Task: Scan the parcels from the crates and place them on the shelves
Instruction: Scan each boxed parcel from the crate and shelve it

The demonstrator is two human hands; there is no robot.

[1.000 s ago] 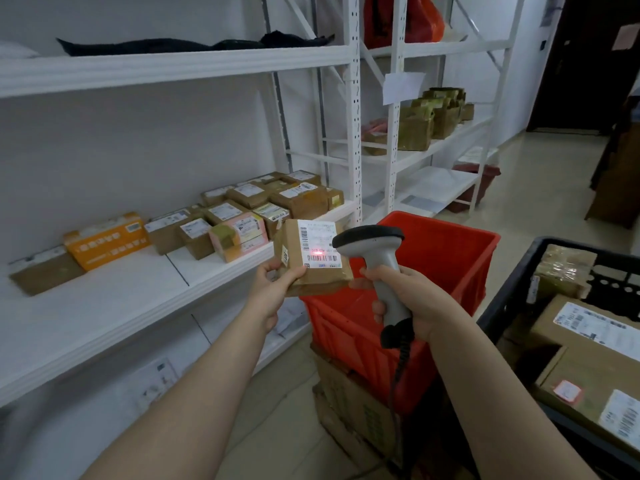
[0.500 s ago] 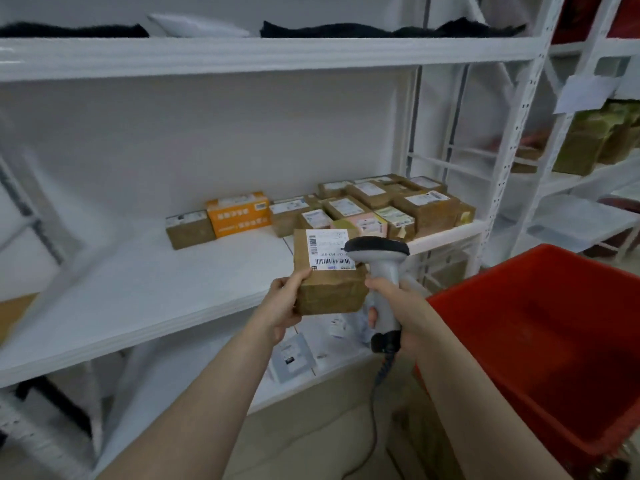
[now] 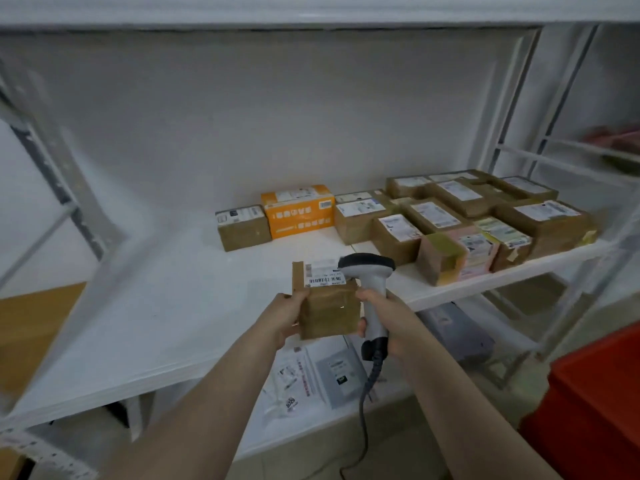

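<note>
My left hand point(image 3: 282, 315) grips a small brown cardboard parcel point(image 3: 329, 310) by its left side, white barcode label facing up. My right hand point(image 3: 388, 318) grips the handle of a white barcode scanner point(image 3: 372, 271) with a dark head, pressed against the parcel's right side. Both are held just above the front of the white middle shelf point(image 3: 166, 306). Several labelled parcels, among them an orange box point(image 3: 298, 211), stand in rows at the shelf's right and back.
A red crate point(image 3: 595, 403) stands at the lower right. The lower shelf point(image 3: 318, 410) holds flat grey and white mail bags. A white upright post point(image 3: 585, 271) stands at the right, a slanted brace point(image 3: 52, 174) at the left. Another shelf runs overhead.
The view has swung left and closer to the shelf; the red crate slid to the right edge. The scanner's red light on the label is gone, and the parcel sits lower over the shelf front.
</note>
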